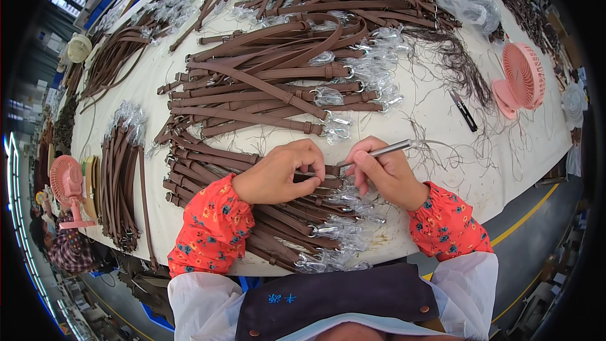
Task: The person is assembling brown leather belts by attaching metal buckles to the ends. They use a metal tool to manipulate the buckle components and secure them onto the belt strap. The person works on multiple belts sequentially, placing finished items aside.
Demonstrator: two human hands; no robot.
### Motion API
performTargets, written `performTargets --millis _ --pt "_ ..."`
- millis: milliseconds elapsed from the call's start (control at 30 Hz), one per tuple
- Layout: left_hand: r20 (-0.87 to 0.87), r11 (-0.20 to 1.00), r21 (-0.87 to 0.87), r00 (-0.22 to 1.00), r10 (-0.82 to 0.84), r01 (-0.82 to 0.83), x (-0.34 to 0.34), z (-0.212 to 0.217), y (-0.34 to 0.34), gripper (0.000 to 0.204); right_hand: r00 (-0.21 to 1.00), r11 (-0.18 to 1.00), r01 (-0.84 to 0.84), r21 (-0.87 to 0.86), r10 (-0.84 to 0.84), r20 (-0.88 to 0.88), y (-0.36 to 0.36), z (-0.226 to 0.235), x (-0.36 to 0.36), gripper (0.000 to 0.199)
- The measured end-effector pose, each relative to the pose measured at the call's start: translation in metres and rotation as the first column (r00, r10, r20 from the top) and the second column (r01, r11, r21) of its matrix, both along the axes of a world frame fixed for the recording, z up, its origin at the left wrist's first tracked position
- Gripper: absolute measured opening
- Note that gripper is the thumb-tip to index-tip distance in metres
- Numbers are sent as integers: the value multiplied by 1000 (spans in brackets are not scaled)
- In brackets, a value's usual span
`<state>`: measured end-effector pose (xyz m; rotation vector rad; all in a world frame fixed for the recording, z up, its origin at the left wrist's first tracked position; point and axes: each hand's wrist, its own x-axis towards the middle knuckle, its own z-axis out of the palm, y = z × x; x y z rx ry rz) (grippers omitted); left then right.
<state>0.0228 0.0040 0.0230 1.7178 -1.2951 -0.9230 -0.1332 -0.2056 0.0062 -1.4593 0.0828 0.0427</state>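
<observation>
Brown strap [328, 170], flat and smooth like leather, lies pinched between both hands at the near edge of the white table [442, 170]. Left hand [281, 173] curls its fingers down tight on the strap, knuckles up. Right hand [385, 173] is clamped around a slim, shiny metal tool [385, 150], its tip meeting the strap just beside the left fingertips. Under the hands sits a heap of straps [303, 227] with metal clasps wrapped in crinkly clear plastic. A larger pile of straps [271, 82] spreads beyond. Small black snips [464, 111] and a round pink fan [521, 79] lie to the right, among loose dark threads.
</observation>
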Motion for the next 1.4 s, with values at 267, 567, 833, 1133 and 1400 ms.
performTargets --millis 267,567,833,1133,1400 --pt "467 983 -167 872 149 -79 -7 -6 -5 20 998 998 61 5 -61 18 0 4 -2 23" --pt "414 986 -125 897 156 -113 -11 -7 -4 22 994 997 80 6 -80 78 -1 0 0 23" --pt "271 982 -86 945 184 -167 -16 0 -6 28 989 990 123 62 -128 69 1 2 1 25" --pt "253 976 -151 948 192 -157 -12 -10 -4 13 1000 1000 -26 12 26 14 -1 0 -1 25" --pt "129 984 -73 977 168 -160 -9 -4 -4 9 998 998 -58 -28 57 -30 1 3 -1 25"
